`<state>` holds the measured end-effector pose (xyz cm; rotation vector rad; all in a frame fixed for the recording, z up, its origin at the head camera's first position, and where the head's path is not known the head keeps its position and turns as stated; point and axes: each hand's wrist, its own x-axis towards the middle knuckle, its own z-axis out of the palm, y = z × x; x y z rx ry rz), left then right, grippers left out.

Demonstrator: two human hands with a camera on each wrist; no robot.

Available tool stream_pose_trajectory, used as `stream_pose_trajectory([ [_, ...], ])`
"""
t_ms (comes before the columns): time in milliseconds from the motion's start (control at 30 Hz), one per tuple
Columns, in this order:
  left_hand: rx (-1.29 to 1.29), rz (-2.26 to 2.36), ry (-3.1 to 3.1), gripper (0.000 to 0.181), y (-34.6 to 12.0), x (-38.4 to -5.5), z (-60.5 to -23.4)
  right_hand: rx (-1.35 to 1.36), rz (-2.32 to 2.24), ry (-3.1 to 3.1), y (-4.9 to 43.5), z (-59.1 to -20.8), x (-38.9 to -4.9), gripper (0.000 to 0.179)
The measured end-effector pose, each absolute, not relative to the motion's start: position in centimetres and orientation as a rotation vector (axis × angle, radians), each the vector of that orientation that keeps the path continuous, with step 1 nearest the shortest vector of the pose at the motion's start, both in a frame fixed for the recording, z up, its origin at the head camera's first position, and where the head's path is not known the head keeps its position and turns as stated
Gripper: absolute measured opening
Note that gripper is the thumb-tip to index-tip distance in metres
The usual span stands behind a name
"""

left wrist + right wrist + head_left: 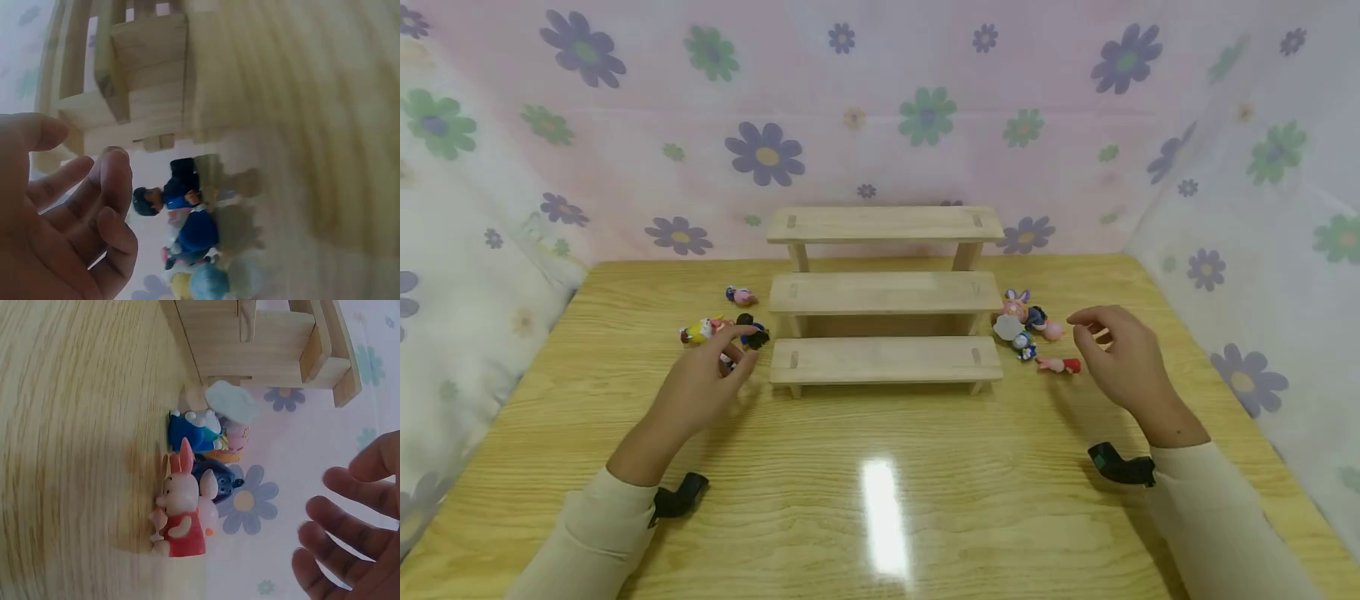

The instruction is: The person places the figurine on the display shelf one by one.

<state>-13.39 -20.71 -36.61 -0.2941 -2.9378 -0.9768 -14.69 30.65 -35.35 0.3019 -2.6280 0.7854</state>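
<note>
My left hand (700, 383) hovers over the left group of small figurines, thumb and fingers apart, holding nothing. Beneath and around it lie a yellow figurine (698, 332), a dark-haired one in blue (169, 192) and a pink-and-blue one (742, 296). On the other side, my right hand (1120, 354) is raised just right of another cluster, its fingers loosely bent around nothing. Nearest it is a pink long-eared pig figurine in a red dress (184, 519). Behind that are a pink figurine with purple ears (1014, 307), a blue-and-white figurine (1025, 343) and a dark blue donkey-like one (215, 478).
Between the two clusters stands a pale wooden three-step display stand (886, 360) on the wood-grain table (820, 475). Flower-print cloth (865, 92) hangs behind and on both sides. A black wrist device (1122, 465) is worn on each arm.
</note>
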Motion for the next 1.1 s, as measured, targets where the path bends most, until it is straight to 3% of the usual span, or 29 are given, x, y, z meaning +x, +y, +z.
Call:
stream_pose_trajectory([
  [267,-0.270,-1.334,-2.983,0.053,-21.4,-13.5,-38.0,0.406,0.770,-2.934,31.7,-35.5,-15.6,0.025],
  [533,-0.425,-1.663,-2.964,0.061,-21.6,-13.4,-38.8,0.527,0.640,-3.074,32.6,-37.0,-15.8,0.035],
  [833,-0.483,-1.867,-2.973,0.065,-21.9,-13.7,-39.4,0.542,0.576,-3.074,32.3,-37.7,-15.8,0.023],
  [1100,-0.499,-1.914,-2.959,0.066,-21.7,-14.0,-39.5,0.509,0.529,-3.086,32.5,-38.1,-15.8,0.026],
])
